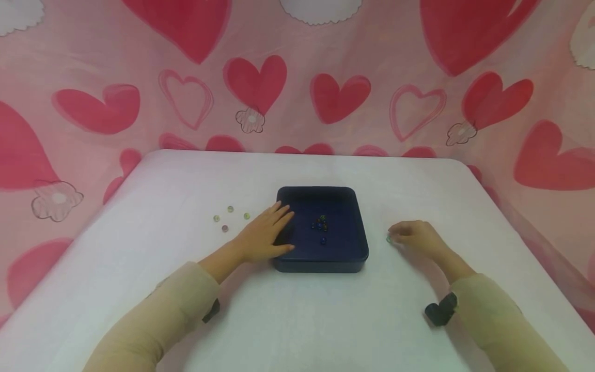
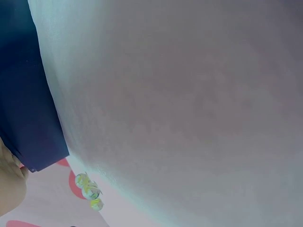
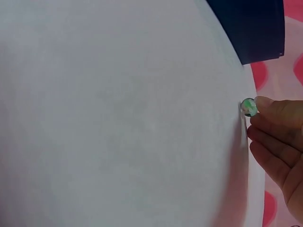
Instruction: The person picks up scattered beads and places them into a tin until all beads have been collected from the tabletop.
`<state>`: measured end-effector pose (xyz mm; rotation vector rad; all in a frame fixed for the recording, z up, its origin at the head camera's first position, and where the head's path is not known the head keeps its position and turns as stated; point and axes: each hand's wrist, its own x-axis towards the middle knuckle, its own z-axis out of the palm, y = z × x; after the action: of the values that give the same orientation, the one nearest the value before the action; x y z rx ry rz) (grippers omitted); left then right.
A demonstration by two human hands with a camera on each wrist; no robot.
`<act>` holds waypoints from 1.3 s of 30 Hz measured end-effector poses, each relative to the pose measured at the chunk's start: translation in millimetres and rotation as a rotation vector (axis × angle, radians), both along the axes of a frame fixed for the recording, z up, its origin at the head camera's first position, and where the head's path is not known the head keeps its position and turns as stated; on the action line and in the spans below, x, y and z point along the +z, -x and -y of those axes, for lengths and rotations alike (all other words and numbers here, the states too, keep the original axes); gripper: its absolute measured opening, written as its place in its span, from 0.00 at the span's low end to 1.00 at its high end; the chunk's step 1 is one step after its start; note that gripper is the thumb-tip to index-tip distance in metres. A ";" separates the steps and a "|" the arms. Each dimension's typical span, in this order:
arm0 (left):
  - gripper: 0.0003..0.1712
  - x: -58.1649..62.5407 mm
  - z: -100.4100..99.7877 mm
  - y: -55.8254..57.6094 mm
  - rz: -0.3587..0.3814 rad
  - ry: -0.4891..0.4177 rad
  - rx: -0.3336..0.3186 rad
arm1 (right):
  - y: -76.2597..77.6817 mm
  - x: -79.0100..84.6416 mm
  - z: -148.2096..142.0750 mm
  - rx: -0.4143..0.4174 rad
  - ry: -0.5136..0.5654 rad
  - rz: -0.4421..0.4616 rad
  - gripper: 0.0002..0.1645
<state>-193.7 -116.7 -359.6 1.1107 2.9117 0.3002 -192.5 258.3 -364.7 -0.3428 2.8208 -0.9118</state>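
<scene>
A dark blue square tray stands mid-table with several small dark marbles clustered on its floor and a single blue one nearer the front. Over the tray's left rim lies my left hand, fingers straight and thumb spread. To the right of the tray, my right hand pinches a clear marble with a green swirl between thumb and forefinger, low at the white tabletop. In the right wrist view the other fingers are loosely bent below it.
Several clear marbles with yellowish or purplish swirls lie spread on the white table left of the tray. Behind the table hangs a pink cloth printed with hearts. Black devices sit under both sleeves.
</scene>
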 end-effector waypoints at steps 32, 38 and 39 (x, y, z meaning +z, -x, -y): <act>0.43 -0.3 -0.5 1.2 -0.016 0.004 -0.005 | -0.5 -5.0 7.0 0.044 -0.017 -0.177 0.10; 0.43 -0.2 -0.7 1.0 -0.015 0.006 -0.002 | 0.9 6.1 16.4 0.043 0.022 -0.191 0.11; 0.43 -0.3 -0.8 1.0 -0.018 0.008 -0.003 | 0.8 8.5 18.3 0.041 0.025 -0.187 0.12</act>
<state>-194.7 -115.9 -359.9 1.1219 2.9236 0.2792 -193.2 240.0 -356.2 -0.5127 2.9595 -0.9541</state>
